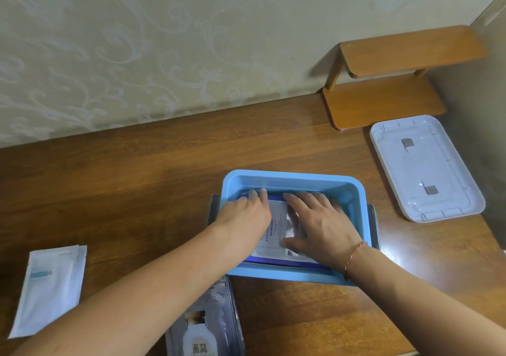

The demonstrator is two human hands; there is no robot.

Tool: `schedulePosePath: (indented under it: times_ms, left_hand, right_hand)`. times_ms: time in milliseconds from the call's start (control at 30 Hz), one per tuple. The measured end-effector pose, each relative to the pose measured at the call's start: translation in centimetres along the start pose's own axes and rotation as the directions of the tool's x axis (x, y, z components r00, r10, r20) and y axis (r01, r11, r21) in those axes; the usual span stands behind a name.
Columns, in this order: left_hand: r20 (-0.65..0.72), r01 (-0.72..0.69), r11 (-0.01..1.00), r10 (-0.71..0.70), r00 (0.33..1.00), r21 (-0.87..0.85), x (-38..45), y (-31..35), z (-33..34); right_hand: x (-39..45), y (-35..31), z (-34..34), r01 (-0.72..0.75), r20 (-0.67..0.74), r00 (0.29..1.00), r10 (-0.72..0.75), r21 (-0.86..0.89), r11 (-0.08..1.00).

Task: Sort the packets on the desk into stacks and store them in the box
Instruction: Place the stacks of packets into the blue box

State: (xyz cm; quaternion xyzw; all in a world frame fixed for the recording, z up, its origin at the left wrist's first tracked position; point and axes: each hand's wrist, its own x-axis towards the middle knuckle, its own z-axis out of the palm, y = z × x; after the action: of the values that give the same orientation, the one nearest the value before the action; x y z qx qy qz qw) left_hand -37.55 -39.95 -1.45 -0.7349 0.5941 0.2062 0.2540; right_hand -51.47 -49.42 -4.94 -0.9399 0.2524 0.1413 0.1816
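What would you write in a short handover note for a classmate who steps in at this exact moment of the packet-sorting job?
Left hand: flat, fingers straight, pressing on the stack of packets in the box.
Right hand: flat too, pressing on the same stack.
Blue box: mid-desk, open; its clear lid lies to the right on the desk.
Done: one stack is in the box, being settled.
Left: the white packets at the desk's left and the grey packets at the near edge, partly under the left forearm. Both look stacked already; they still need boxing. Probably fit the lid afterwards.
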Motion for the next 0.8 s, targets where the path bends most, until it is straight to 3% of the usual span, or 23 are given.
schedulePosePath:
  times_ms: [333,600,800]
  left_hand:
    - [0.02,-0.05,0.987,0.047,0.999,0.153,-1.0,0.2,0.9]
    - [-0.064,0.007,0.977,0.007,0.998,0.213,-0.4,0.4,2.2]
    - [-0.105,-0.008,0.986,0.025,0.994,0.166,-1.6,0.0,1.8]
  right_hand:
    - [-0.5,0.2,0.6,0.173,0.04,0.985,-0.169,-0.221,0.96]
    - [0.0,-0.2,1.0,0.225,0.014,0.974,-0.227,-0.199,0.954]
    - [0.0,0.4,0.7,0.256,0.007,0.966,-0.26,-0.198,0.946]
